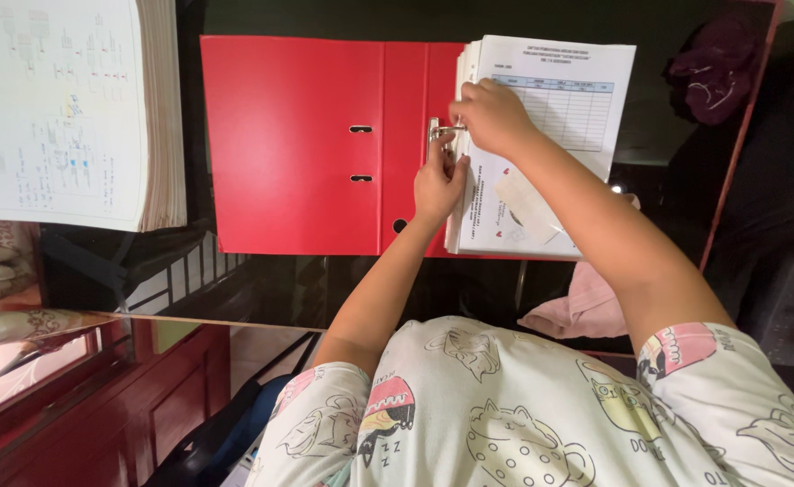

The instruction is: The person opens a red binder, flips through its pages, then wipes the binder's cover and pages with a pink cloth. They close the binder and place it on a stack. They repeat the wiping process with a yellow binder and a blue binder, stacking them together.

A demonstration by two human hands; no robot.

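Note:
An open red ring binder [298, 144] lies flat on a dark glass table [279, 289]. A stack of white papers [586, 81] with a printed table sits on its right half. My left hand [439, 180] rests at the metal ring mechanism [436, 131] in the binder's spine, fingers bent against it. My right hand [493, 115] is just above, fingertips pinching at the metal rings and the left edge of the paper stack. Whether the rings are parted is hidden by my fingers.
A thick open book [72, 108] with diagrams lies at the left. A dark maroon cloth [717, 68] sits at the far right, a pink cloth [586, 311] under the table edge near me. A red wooden cabinet [144, 397] stands at the lower left.

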